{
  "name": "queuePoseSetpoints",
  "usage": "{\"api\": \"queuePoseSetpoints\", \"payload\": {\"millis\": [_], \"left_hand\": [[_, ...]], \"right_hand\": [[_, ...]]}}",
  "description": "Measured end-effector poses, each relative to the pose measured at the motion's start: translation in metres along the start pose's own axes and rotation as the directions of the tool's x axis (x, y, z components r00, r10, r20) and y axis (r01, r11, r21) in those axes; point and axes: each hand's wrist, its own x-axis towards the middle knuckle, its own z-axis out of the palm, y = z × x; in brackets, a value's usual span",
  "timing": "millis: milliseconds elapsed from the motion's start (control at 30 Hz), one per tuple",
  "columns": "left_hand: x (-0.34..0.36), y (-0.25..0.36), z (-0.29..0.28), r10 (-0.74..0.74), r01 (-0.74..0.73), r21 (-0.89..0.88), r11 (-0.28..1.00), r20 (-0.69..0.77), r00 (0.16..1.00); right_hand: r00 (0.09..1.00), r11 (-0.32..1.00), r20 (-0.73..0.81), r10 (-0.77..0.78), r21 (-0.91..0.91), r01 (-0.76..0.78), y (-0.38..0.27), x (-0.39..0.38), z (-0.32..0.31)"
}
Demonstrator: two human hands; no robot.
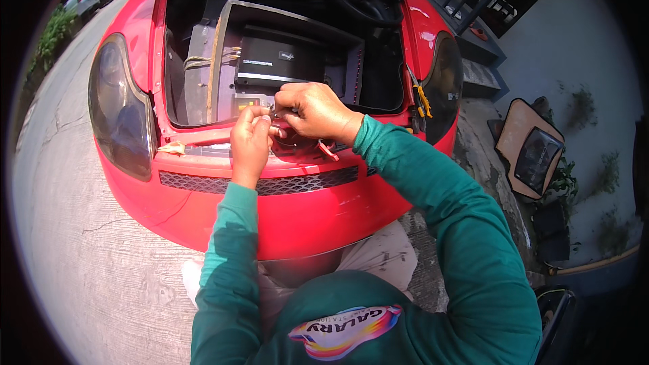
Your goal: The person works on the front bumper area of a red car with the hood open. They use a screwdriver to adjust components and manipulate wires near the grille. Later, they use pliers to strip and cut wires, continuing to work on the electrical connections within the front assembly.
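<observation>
Concrete driveway (88,277) beneath red car (304,216)

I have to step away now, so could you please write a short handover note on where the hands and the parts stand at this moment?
Left hand: fingers pinched on something small at the rear edge of the red car's open trunk; too small to identify.
Right hand: closed beside it, fingertips meeting the left's over the same spot.
Black amplifier sits in its grey box inside the trunk. Yellow-handled pliers rest on the trunk's right edge.
Done: trunk open, amplifier in place.
Left: the small piece is not yet released; its state is hidden by the fingers.
</observation>
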Motion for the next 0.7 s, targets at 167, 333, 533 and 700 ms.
{"api": "queuePoseSetpoints", "payload": {"millis": [167,333,533,700], "left_hand": [[0.002,0.009,0.002,-0.131,0.137,-0.153,0.979,0.048,0.990],[0.005,0.005,-0.005,-0.179,0.194,-0.151,0.969,0.110,0.978],[0.005,0.004,-0.008,-0.204,0.241,-0.300,0.923,0.147,0.968],[0.004,0.002,-0.001,-0.127,0.140,-0.132,0.981,0.102,0.987]], "right_hand": [[0.986,0.979,0.023,-0.164,-0.118,0.165,-0.004,0.005,-0.014],[0.940,0.909,0.126,-0.317,-0.243,0.339,0.000,0.015,-0.016],[0.923,0.893,0.163,-0.348,-0.243,0.379,-0.001,0.019,-0.021],[0.982,0.989,0.172,-0.081,-0.105,0.100,0.000,0.016,-0.019]]}}
